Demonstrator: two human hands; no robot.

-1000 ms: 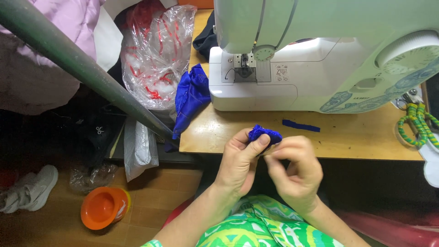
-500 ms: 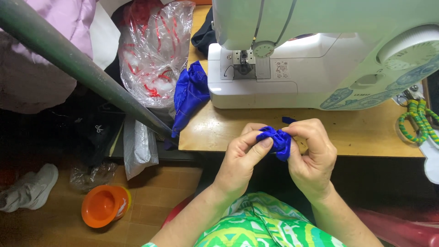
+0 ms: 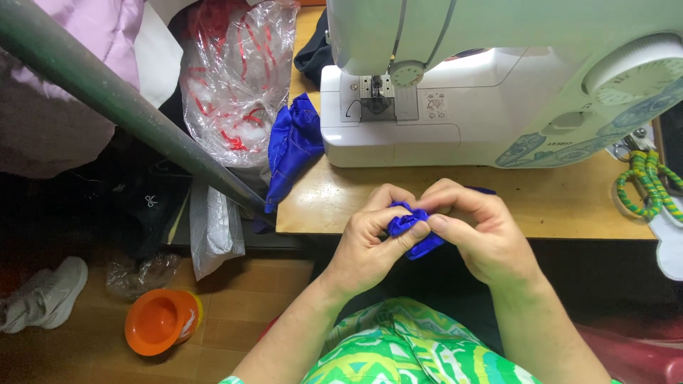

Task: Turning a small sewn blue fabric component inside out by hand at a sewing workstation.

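Left hand (image 3: 370,242) and right hand (image 3: 477,235) both pinch, seemingly tightly, a bunched blue cloth scrap (image 3: 411,231).

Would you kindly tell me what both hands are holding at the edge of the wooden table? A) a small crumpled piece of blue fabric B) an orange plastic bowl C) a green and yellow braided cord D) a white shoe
A: the left hand and right hand pinch the small crumpled piece of blue fabric between them at the wooden table edge.
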